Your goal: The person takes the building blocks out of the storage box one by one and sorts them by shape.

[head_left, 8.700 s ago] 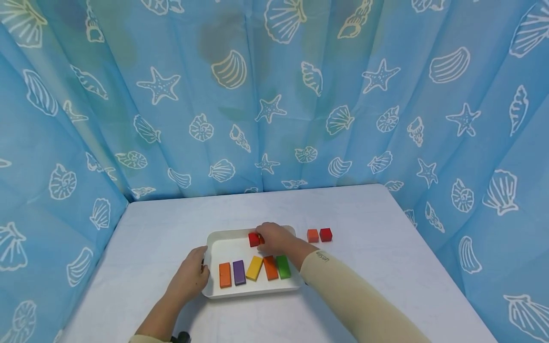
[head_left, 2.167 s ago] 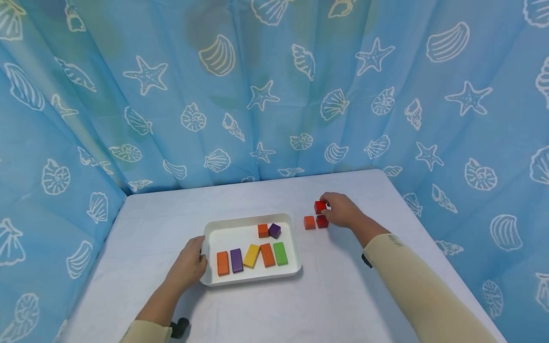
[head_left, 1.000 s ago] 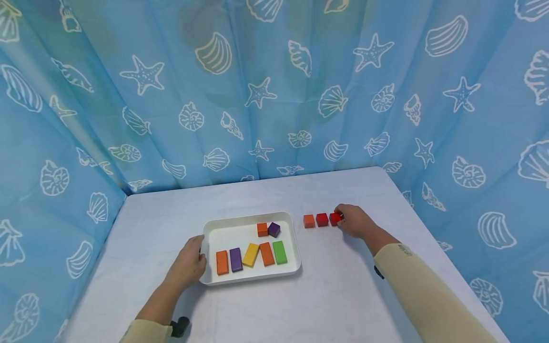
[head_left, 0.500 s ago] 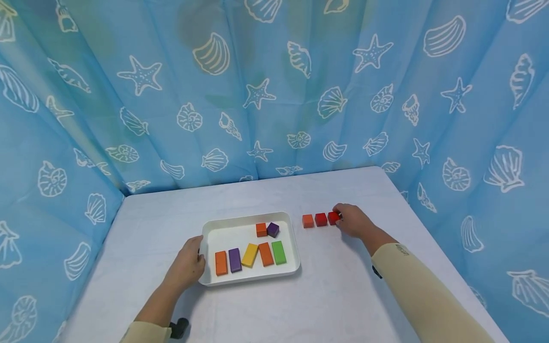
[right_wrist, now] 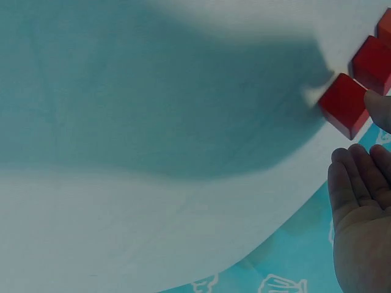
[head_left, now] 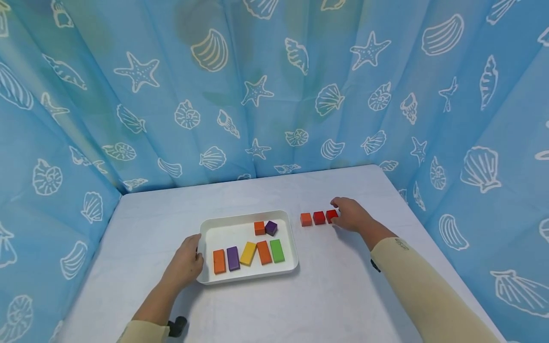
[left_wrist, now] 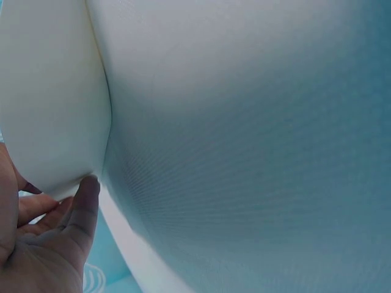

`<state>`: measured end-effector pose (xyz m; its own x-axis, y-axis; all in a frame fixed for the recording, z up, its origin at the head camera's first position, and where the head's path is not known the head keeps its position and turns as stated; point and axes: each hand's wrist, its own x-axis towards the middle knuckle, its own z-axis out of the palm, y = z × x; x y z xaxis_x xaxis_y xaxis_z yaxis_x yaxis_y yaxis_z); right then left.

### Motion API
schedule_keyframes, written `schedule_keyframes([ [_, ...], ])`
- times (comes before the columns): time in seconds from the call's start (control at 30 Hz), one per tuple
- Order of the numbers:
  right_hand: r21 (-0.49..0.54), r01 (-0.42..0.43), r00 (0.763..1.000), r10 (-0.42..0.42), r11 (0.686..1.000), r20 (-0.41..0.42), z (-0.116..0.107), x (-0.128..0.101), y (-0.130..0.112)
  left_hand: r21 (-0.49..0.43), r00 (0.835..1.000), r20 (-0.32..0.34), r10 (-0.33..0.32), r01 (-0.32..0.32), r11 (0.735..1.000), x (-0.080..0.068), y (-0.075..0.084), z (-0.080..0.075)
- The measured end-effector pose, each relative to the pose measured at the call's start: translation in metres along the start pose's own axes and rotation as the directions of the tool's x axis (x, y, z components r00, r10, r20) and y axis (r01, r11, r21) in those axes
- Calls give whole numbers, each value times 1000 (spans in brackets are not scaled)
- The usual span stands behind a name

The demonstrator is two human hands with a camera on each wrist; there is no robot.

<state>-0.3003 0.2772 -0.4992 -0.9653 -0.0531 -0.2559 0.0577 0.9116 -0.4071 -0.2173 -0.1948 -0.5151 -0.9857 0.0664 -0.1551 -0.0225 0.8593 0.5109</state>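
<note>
Leftmost, the left hand rests against the left rim of the tray, its thumb pressed to the tray's white wall and the fingers nearly straight, so the grip is loose, with nothing closed in it. Within the tray, a near row runs orange slab, purple slab, tilted yellow slab, a second orange slab, then green slab; behind them sit an orange cube and a purple cube, touching. Right of the tray, toward the worktop's right edge, three cubes stand in a tight line: another orange cube, a dark red cube and a red cube. That red cube is small, glossy, sharp-edged, flat on the worktop. Its right side is met by the right hand; from the wrist view a fingertip touches it while the other fingers lie relaxed and apart, gripping nothing.
</note>
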Motion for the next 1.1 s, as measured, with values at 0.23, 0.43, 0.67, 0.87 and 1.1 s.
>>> schedule_keyframes([
  [0.23,7,28,1000,-28,1000,2,-3,2,-14,1,1000,-22,17,-17,1000,0,-2,2],
  [0.43,23,11,1000,-12,1000,22,0,7,-34,5,1000,-15,12,-12,1000,1,-2,2],
  [0.67,9,54,998,-54,999,32,5,14,-64,5,1000,-23,9,-9,1000,1,-3,3],
  [0.87,-37,170,985,-169,985,31,14,15,-97,4,1000,-22,13,-13,1000,1,-4,1],
  [1.1,-30,212,975,-209,977,70,25,12,-134,-7,1000,-19,11,-11,1000,2,-4,3],
])
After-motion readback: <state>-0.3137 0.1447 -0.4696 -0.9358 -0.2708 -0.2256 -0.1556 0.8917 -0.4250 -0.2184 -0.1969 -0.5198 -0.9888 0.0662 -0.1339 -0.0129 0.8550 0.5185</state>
